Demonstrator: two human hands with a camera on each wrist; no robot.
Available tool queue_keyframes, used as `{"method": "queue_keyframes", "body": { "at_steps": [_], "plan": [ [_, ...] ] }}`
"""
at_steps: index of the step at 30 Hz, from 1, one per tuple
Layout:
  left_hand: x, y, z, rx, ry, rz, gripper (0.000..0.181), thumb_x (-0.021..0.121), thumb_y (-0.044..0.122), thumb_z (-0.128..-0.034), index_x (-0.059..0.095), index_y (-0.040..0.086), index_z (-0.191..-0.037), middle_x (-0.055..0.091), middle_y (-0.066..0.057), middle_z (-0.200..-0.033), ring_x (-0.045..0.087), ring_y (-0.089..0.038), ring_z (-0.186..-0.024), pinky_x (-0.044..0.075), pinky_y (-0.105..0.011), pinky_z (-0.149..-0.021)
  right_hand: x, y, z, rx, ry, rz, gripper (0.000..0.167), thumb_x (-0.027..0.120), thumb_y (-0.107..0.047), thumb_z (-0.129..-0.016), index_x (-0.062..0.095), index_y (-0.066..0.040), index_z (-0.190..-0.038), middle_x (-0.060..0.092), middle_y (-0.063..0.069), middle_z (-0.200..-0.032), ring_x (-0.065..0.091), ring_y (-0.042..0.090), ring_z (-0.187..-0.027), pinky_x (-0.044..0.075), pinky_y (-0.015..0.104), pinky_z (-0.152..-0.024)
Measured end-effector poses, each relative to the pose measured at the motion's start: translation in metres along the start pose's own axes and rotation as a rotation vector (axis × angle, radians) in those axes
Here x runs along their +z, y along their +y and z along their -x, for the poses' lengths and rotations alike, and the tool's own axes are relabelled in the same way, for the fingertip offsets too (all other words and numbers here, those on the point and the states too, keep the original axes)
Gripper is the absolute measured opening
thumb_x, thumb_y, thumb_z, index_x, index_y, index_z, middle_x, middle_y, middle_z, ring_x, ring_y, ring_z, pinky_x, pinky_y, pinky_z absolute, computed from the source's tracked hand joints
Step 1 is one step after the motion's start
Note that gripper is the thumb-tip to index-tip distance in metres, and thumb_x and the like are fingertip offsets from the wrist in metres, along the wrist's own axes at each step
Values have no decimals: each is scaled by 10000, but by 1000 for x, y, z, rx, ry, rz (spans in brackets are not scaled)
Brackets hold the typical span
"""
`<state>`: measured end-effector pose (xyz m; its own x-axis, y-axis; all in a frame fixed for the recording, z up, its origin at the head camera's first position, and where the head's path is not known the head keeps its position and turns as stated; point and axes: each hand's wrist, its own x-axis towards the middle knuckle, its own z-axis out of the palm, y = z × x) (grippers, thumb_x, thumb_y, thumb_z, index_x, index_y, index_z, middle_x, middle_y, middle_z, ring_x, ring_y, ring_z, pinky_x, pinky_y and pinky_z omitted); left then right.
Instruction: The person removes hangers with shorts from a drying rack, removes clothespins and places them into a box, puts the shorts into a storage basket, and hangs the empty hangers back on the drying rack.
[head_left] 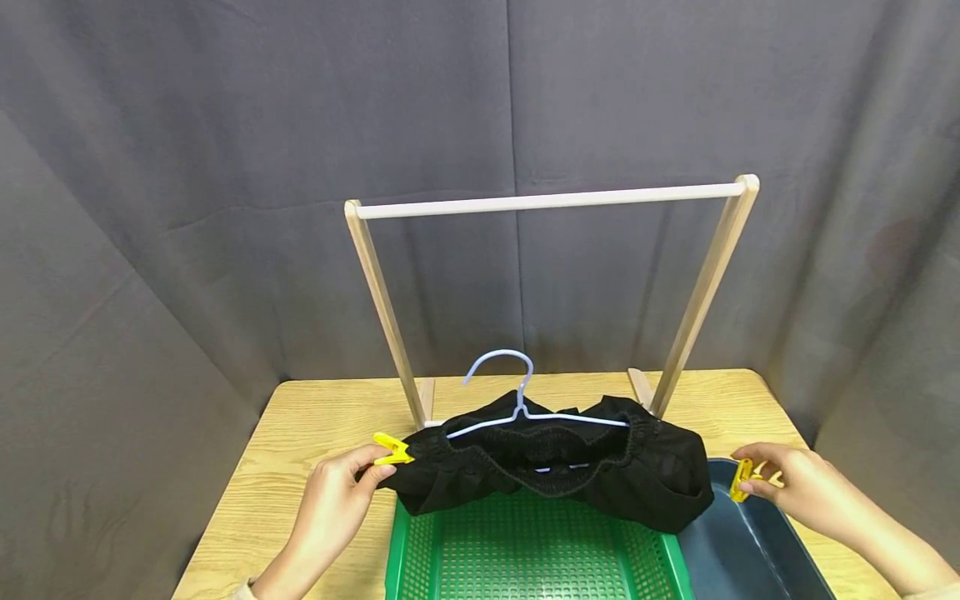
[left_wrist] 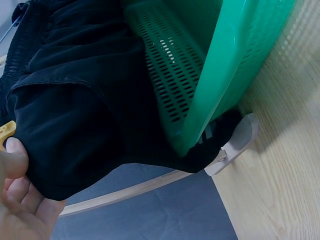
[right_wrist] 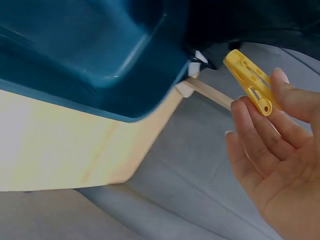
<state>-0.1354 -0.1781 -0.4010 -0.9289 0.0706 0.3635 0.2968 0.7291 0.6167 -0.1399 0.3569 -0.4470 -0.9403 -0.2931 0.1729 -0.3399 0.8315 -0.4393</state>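
Note:
A black garment with an elastic waistband (head_left: 660, 467) hangs on a pale lilac hanger (head_left: 519, 392); whether it is shorts or trousers I cannot tell. A yellow clothespin (head_left: 393, 450) sits on the waistband's left end. Right beside that clothespin, my left hand (head_left: 337, 492) pinches the cloth between thumb and fingers; its fingertips are partly hidden behind the cloth in the left wrist view. My right hand (head_left: 802, 483) holds a second yellow clothespin (right_wrist: 250, 82) by thumb and fingertips, apart from the garment and above the dark blue bin (head_left: 780, 533).
Under the garment stands a green perforated basket (head_left: 400, 550), with the bin at its right. Behind them rises a wooden rack with a white bar (head_left: 547, 201). All stand on a wooden table (head_left: 300, 417), with grey curtains (head_left: 262, 167) around it.

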Motion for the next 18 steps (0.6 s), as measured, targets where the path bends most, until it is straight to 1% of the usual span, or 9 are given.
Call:
{"method": "queue_keyframes", "body": {
  "at_steps": [3, 6, 9, 10, 12, 14, 18],
  "plan": [
    [0, 0, 0, -8, -8, 3, 145, 794, 47, -800, 768, 70, -941, 745, -21, -927, 695, -179, -877, 556, -369, -760, 6, 4, 0, 30, -54, -21, 302, 831, -73, -750, 702, -9, -1015, 650, -72, -836, 576, -22, -680, 470, 252, -560],
    [-1, 0, 1, -9, -10, 0, 148, 794, 52, -802, 769, 68, -947, 745, -28, -936, 698, -194, -889, 555, -388, -774, 10, 5, -4, 110, -153, -40, 311, 805, -98, -795, 687, 28, -1053, 652, -52, -841, 597, 35, -682, 476, 271, -578],
    [-1, -1, 1, -18, -10, -10, 149, 793, 54, -804, 768, 63, -950, 746, -32, -940, 699, -196, -895, 555, -394, -774, 15, 6, -7, 150, -233, -53, 310, 774, -103, -832, 674, 61, -1074, 658, -56, -811, 605, 68, -677, 486, 279, -594],
    [-1, -1, 1, -18, -11, -11, 149, 792, 54, -805, 768, 64, -952, 745, -33, -943, 699, -196, -897, 555, -395, -775, 18, 7, -7, 152, -252, -64, 316, 765, -103, -840, 669, 73, -1083, 660, -58, -801, 605, 69, -674, 491, 279, -598],
    [-1, -1, 1, -24, -13, -9, 150, 789, 52, -807, 767, 60, -955, 745, -35, -944, 699, -195, -900, 556, -396, -775, 22, 10, -7, 130, -265, -74, 312, 759, -106, -849, 669, 83, -1079, 659, -65, -780, 603, 53, -659, 495, 271, -597],
    [-1, -1, 1, -23, -15, -6, 151, 787, 53, -809, 767, 60, -958, 745, -36, -949, 698, -196, -903, 557, -396, -776, 26, 13, -7, 119, -283, -78, 325, 760, -120, -850, 666, 92, -1078, 662, -52, -795, 604, 53, -665, 502, 274, -605],
    [-2, 1, 1, -19, -14, 0, 148, 788, 60, -811, 768, 62, -959, 746, -41, -954, 702, -208, -905, 556, -401, -777, 34, 17, -9, 149, -330, -87, 327, 764, -135, -852, 668, 93, -1065, 672, -8, -842, 617, 105, -704, 517, 317, -635]
  ]
}}
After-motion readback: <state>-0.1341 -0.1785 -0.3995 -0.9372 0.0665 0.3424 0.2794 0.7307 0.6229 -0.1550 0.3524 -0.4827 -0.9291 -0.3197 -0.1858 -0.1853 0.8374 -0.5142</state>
